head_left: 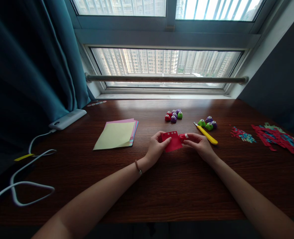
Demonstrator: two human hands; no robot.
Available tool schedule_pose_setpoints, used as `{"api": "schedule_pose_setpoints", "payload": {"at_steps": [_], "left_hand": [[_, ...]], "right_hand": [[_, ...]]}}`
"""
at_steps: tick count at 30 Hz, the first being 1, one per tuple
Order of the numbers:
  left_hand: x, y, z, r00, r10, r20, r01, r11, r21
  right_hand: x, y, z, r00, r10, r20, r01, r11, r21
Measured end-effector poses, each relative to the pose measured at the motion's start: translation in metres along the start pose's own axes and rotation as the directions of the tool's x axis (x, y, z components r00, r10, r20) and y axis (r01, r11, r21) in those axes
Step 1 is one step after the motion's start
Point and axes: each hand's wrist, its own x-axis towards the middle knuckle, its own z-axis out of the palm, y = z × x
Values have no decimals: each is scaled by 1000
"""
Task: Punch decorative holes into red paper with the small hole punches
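Between the thumb and fingers of my left hand (158, 145) is a small piece of red paper (173, 145) with a row of small punched shapes along its top edge. My right hand (198, 143) pinches a small red craft punch (182, 137) with a white part, at the paper's right edge. Whether the paper sits inside the punch's slot, I cannot tell. Just beyond my right hand lies a yellow craft knife (208, 135), its blade pointing away to the left. Several green and purple craft punches (208, 126) stand behind the knife.
More craft punches (173, 117) cluster farther back. A stack of coloured paper (117, 133) lies left. Small punched bits (244, 134) and cut paper scraps (277, 136) lie right. A white power strip (68, 119) and its cable (32, 183) occupy the left side, beside a curtain (69, 66).
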Motion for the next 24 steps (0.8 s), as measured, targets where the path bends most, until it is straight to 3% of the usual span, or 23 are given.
{"api": "schedule_pose_setpoints", "payload": {"at_steps": [17, 24], "left_hand": [[-1, 1, 1, 999, -3, 38, 3, 1000, -5], [-1, -2, 0, 999, 12, 36, -15, 997, 71]], "right_hand": [[2, 4, -1, 998, -60, 0, 60, 996, 65], [2, 5, -1, 998, -58, 9, 57, 998, 37]]}}
